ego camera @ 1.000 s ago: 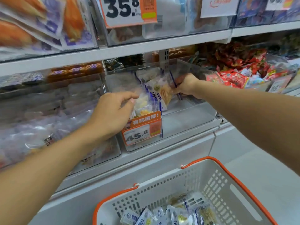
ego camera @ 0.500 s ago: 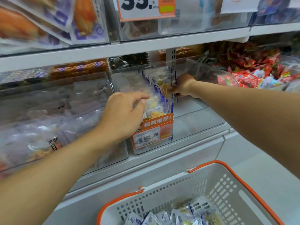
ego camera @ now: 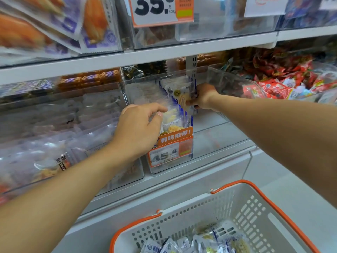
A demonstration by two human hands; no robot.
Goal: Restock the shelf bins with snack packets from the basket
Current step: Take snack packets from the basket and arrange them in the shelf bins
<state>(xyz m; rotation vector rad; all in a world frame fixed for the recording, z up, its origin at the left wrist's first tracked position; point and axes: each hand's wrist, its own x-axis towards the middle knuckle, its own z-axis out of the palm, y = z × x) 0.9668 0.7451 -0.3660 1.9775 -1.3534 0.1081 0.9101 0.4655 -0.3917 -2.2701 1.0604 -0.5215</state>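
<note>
Beside the right grip [ego camera: 197, 99], which pinched a packet [ego camera: 183, 96] upright, the left grip [ego camera: 138, 128] steadied the row [ego camera: 173, 119] with curled fingers; seating comes next.

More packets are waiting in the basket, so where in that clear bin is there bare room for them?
Free: the bin floor right of the upright packet row, out to its right wall. Crowded: the left side, where the left hand and right hand hold the row. The neighbouring bins look full.
</note>
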